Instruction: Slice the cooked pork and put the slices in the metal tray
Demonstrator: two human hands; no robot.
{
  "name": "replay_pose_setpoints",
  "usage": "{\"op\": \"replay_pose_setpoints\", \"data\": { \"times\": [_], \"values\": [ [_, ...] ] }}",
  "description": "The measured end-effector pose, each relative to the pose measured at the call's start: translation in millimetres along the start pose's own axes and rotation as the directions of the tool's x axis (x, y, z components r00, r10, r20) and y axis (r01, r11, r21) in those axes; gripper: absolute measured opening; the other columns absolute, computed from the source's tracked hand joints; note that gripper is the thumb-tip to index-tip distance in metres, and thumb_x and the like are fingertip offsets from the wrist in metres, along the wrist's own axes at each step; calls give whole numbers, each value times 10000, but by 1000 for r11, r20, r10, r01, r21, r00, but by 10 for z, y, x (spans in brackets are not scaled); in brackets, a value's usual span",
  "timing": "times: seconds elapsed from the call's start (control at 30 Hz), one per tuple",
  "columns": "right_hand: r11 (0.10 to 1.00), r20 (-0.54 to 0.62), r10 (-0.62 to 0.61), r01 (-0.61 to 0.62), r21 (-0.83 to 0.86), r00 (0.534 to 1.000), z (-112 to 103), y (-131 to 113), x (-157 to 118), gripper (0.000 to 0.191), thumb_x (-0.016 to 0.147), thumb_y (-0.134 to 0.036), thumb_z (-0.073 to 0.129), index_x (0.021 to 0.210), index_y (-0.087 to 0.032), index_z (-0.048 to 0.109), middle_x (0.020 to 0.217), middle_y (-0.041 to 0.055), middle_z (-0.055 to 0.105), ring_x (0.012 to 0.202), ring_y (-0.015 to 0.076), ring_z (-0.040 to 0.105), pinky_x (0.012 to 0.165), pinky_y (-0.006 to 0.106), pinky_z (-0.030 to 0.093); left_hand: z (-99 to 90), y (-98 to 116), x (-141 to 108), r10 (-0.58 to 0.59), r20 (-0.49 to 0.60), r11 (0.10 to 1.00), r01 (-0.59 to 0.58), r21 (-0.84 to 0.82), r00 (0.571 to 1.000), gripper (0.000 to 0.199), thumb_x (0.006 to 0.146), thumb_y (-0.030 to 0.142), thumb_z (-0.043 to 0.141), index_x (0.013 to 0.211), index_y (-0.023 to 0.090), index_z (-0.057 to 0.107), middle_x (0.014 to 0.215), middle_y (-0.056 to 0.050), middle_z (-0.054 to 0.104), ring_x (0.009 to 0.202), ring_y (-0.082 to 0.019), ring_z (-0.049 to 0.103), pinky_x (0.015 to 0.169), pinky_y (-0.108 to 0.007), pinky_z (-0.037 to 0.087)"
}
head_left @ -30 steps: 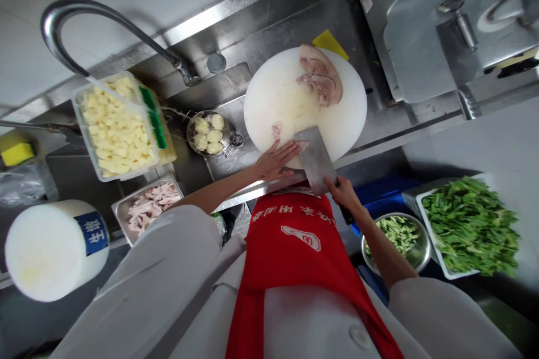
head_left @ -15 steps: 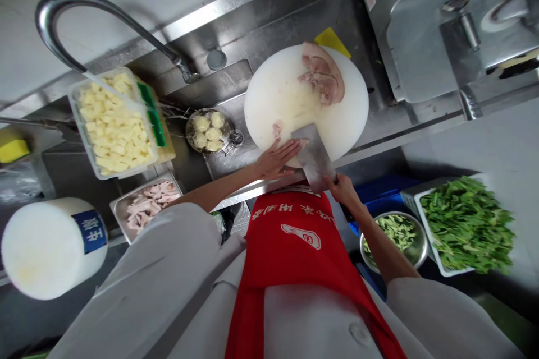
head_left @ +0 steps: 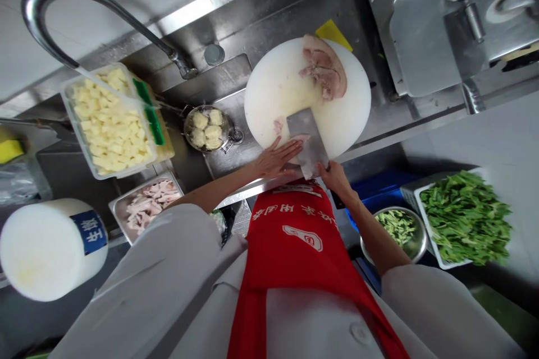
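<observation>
Okay, left to right, this looks like slicing meat on the round cutting board [head_left: 265, 90]. You'd want light, flat pressure from your left hand [head_left: 273, 161], fingertips raised a touch, since they sit right by the cleaver [head_left: 309, 148] and a nick seems the main risk. The small meat scrap [head_left: 278, 125] lies just above that hand, best left out of the stroke. The thin meat strip [head_left: 300, 138] shows at your fingertips, against the blade's face; can't tell if it lies on the metal or is mirrored in it. Go for a slow, level draw, blade angle steady. The big meat slab [head_left: 324, 67] lies at the board's far right, well apart from the blade.

Pose: left forearm comes in from the left, palm down, fingers stretched and slightly spread, clamping nothing. Right hand [head_left: 334, 176] is close to your apron [head_left: 290, 241], fingers wrapped around the cleaver's handle, forearm slanting up from lower right.
</observation>
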State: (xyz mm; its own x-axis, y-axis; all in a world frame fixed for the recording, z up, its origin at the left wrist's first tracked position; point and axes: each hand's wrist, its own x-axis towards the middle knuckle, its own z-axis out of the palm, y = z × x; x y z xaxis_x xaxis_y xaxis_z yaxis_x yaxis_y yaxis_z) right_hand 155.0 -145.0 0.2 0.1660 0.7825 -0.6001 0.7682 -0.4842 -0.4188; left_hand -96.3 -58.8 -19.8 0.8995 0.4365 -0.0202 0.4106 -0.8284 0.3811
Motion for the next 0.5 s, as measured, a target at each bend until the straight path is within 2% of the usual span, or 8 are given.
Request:
{"op": "replay_pose_setpoints", "data": {
  "times": [0.2, 0.3, 0.43, 0.5],
  "values": [
    [995, 25, -7, 9, -102, 1000, 53, 166, -311, 398, 926, -495, 473, 876, -142, 650, 856, 177, 722, 814, 249, 674, 662, 284, 417, 32, -11, -21, -5, -23, 1000, 5, 6, 1000, 773, 970, 590, 349, 1578, 181, 102, 1616, -111, 232, 1510, -278, 216, 1240, -555, 48],
    [993, 45, 8, -3, -120, 999, 24, 336, -530, 370, 912, -492, 479, 859, -161, 636, 855, 169, 720, 817, 255, 678, 654, 288, 405, 40, -34, -29, -61, -63, 998, 62, 3, 996, 787, 973, 601, 327, 1579, 165, 77, 1615, -121, 235, 1509, -280, 216, 1240, -563, 47],
    [998, 43, 8, -5, -57, 999, -123, 652, -795, 348, 862, -519, 521, 756, -195, 591, 708, 98, 680, 693, 220, 642, 600, 278, 379, 14, -53, -56, -138, -108, 990, 138, -13, 984, 832, 965, 630, 317, 1577, 126, 66, 1610, -160, 231, 1509, -297, 214, 1237, -574, 39],
    [999, 4, 25, -25, 32, 1000, -193, 745, -828, 399, 835, -572, 536, 691, -201, 557, 606, 59, 627, 596, 189, 587, 542, 269, 358, -10, -36, -68, -147, -115, 989, 145, -24, 982, 827, 965, 628, 320, 1578, 132, 74, 1611, -160, 228, 1510, -300, 210, 1239, -569, 36]
  ]
}}
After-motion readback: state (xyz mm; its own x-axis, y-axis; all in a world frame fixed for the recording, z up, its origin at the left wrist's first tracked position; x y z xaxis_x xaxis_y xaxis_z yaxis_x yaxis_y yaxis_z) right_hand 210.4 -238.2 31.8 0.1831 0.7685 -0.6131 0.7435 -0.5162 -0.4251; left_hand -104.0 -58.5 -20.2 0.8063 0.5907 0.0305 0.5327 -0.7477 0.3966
